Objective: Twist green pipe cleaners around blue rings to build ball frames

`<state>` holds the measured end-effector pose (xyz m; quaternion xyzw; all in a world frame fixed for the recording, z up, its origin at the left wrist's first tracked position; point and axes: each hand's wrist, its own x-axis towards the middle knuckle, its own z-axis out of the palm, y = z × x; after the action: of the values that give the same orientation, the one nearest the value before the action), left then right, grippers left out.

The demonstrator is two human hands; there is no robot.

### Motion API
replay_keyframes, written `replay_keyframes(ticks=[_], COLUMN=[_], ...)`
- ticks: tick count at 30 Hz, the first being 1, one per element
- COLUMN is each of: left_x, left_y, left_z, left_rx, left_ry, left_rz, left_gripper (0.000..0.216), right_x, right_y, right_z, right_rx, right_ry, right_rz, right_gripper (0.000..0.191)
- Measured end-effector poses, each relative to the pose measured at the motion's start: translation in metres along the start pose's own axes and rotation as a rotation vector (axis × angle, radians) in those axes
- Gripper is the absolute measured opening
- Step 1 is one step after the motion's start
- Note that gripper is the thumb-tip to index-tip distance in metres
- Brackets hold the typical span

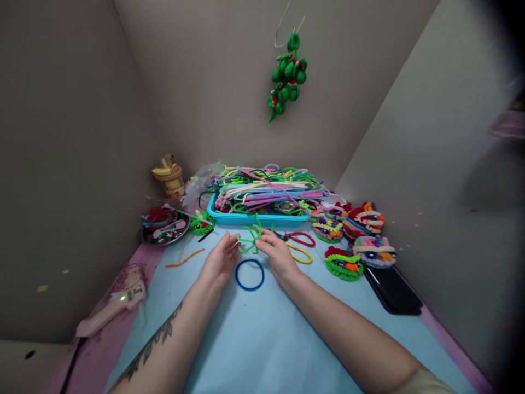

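Observation:
My right hand point(279, 254) pinches a small bright green pipe-cleaner shape point(247, 241) with several thin curved arms spreading from one side. My left hand point(222, 256) is at the left of this shape, its fingers loosely curled and apart, close to the tips of the green arms; whether it touches them is hard to tell. Just below, on the blue sheet, lies a dark blue pipe-cleaner ring point(250, 274). Beside my right hand are scissors point(301, 247) with one red and one yellow handle loop, the blades partly hidden behind the hand.
Behind my hands stands a blue tray point(262, 220) heaped with pipe cleaners point(270, 189). Fuzzy animal heads point(344, 264) and a black phone point(394, 290) are at right. An orange strip point(184, 258), metal bowl point(164, 238), lidded cup point(170, 178) and glue gun point(117, 303) are at left.

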<state>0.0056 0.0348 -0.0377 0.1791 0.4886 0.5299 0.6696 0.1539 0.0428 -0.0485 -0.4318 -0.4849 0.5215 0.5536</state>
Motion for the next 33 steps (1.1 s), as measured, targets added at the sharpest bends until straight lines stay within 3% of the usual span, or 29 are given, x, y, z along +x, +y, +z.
replay_keyframes(ticks=[3,9,11,16,22,33], left_x=[-0.001,-0.006,-0.007,-0.01,-0.013,-0.004], left_y=[-0.001,0.001,0.003,0.008,0.013,0.007], left_z=[-0.001,0.0,0.0,-0.001,0.001,-0.005], left_rx=[0.125,0.631,0.74,0.783,0.786,0.806], left_ry=[-0.004,0.022,-0.002,-0.089,-0.092,-0.237], left_rz=[0.108,0.667,0.744,0.706,0.646,0.587], left_gripper=[0.03,0.016,0.008,0.016,0.016,0.023], right_x=[0.0,0.001,0.001,0.001,0.002,0.001], right_y=[0.0,0.001,0.002,0.003,0.007,0.009], right_z=[0.0,0.0,0.0,-0.002,-0.003,-0.004], right_rx=[0.022,-0.025,-0.052,-0.105,-0.122,-0.241], right_ry=[0.012,-0.009,-0.022,-0.029,-0.043,-0.114], right_rz=[0.006,-0.009,-0.012,-0.036,-0.044,-0.074], right_gripper=[0.026,0.024,0.023,0.021,0.019,0.015])
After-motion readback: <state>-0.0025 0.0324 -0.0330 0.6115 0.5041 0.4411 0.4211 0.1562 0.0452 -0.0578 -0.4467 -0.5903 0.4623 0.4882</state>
